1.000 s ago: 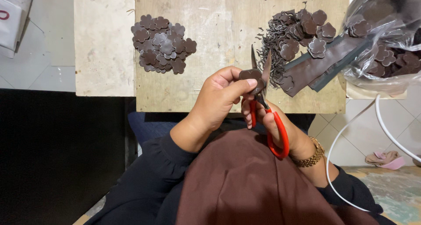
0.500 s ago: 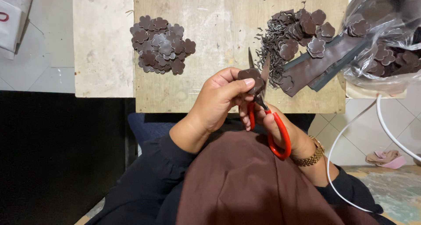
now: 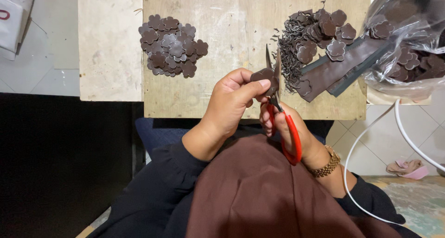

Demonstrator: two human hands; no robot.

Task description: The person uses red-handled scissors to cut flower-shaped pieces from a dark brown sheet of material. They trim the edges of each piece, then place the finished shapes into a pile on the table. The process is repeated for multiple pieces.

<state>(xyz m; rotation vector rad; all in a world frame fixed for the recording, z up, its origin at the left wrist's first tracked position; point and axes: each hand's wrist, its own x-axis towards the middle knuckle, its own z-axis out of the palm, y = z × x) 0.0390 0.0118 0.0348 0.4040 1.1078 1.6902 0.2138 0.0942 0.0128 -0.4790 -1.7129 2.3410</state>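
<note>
**Trimming a brown flower-shaped piece with red scissors**

Little has shifted over the last second: the scissor blades stand a touch more upright and the brown piece has turned slightly between the fingertips, while both hands sit in the same place above the board's near edge.

That flower-shaped brown piece [image 3: 262,74] is pinched between thumb and forefinger of the left hand [image 3: 232,103], held up off the board and touching the blades. The right hand [image 3: 288,129] is closed through the loops of the red-handled scissors [image 3: 281,119], whose blades are parted and point away from the person, with the piece's edge between them. The two hands are close together, nearly touching.

Judging by this, the work in hand is trimming around the outline of one piece. The next snip would call for turning the piece a little with the left fingers, keeping the thumb clear of the blades.

On the wooden board [image 3: 232,34], a pile of finished flower shapes [image 3: 172,45] lies to the left. To the right lie curled offcuts [image 3: 289,52], more flower shapes [image 3: 327,31] and dark strips [image 3: 336,71]. A clear plastic bag [image 3: 408,38] of further pieces sits at the far right, with a white cable [image 3: 371,136] below it.
</note>
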